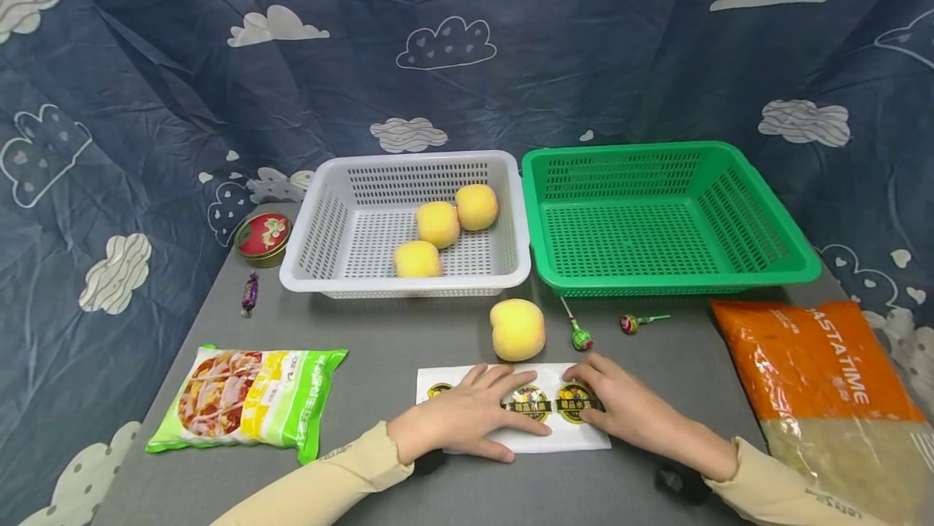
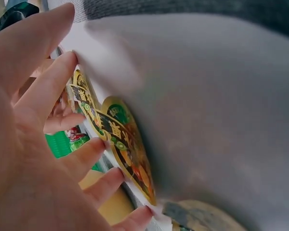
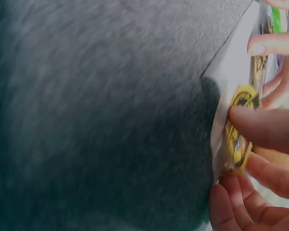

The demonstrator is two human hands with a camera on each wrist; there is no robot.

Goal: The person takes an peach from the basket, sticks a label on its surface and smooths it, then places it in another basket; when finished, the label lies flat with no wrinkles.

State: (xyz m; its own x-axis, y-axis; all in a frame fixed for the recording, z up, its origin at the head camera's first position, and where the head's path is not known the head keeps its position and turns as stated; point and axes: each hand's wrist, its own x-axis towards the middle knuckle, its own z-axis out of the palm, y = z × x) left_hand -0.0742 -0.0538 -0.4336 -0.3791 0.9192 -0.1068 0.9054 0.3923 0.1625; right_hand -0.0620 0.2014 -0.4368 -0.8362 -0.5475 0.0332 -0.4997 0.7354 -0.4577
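Note:
A white sheet (image 1: 558, 438) bearing a row of round fruit stickers with black bands lies flat at the front of the table. My left hand (image 1: 467, 416) rests on it with spread fingers, and the left wrist view shows a gold-edged sticker (image 2: 130, 154) beside its fingertips. At the sheet's right end, my right hand (image 1: 635, 404) has thumb and fingers at opposite edges of the last sticker (image 1: 574, 403). In the right wrist view the thumb lies on that sticker (image 3: 240, 139), pinching it. Just behind the sheet sits a yellow peach (image 1: 518, 330).
A white basket (image 1: 404, 287) holding three yellow peaches and a green basket (image 1: 679, 276) stand at the back. Two lollipops (image 1: 581, 338) (image 1: 630, 323) lie before them. A green-white food bag (image 1: 248, 396), wrapped candy (image 1: 250, 294) and red-topped tin (image 1: 263, 236) are left; a pasta bag (image 1: 824, 372) is right.

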